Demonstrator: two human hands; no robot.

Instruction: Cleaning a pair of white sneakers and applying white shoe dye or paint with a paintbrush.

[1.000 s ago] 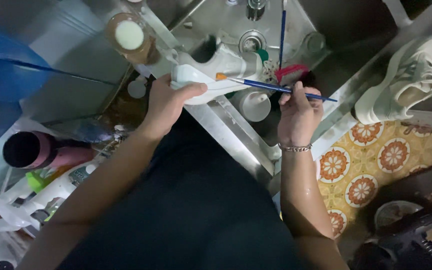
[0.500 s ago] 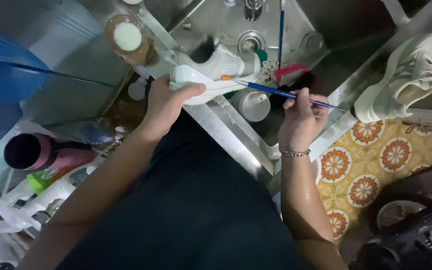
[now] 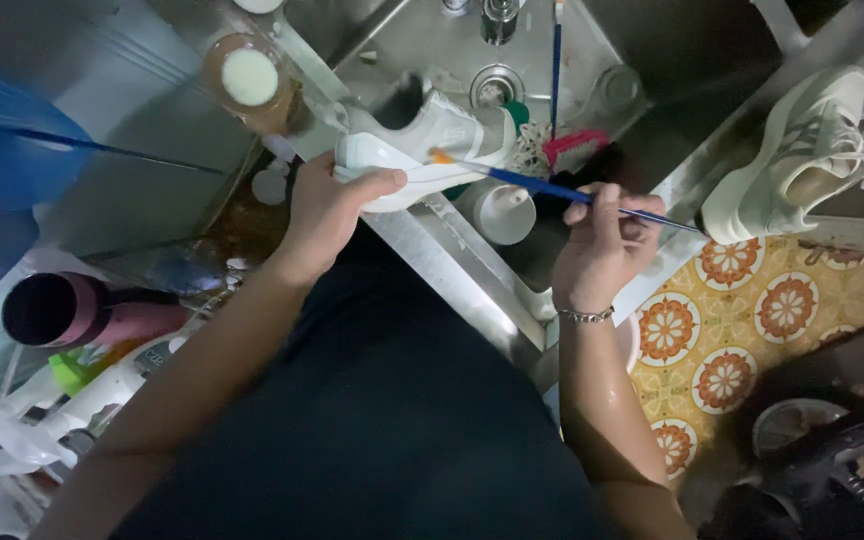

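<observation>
**Steel sink, one sneaker in hand**

Stainless steel fills the upper half of the view: a sink point(image 3: 652, 60) with its drain at 12 o'clock and a dim, shadowed counter point(image 3: 132, 190) running off toward 9 o'clock. Orange-and-white patterned floor tiles point(image 3: 752, 320) show at 4 o'clock.

The left hand point(image 3: 327, 210) reaches up from a bare forearm, its grip closed around the sole end of a white sneaker point(image 3: 422, 150) held over the sink's front edge, thumb lying across the top. The right hand point(image 3: 602, 240), with a bracelet at the wrist, pinches a thin blue-handled brush point(image 3: 552, 188); its orange-tipped end touches the sneaker near the thumb, and the handle slants down toward 3 o'clock.

A second white sneaker point(image 3: 802, 160) stands propped on the sink's right rim at 2 o'clock, well apart from the hands. A white cup point(image 3: 504, 212) sits just below the brush, a pink scrub brush point(image 3: 577, 145) above it.

The person's dark clothing hides everything at 6 o'clock. Things at 8 o'clock, a pink cylinder point(image 3: 82, 310) and pale bottles, are dim and partly cut off.
</observation>
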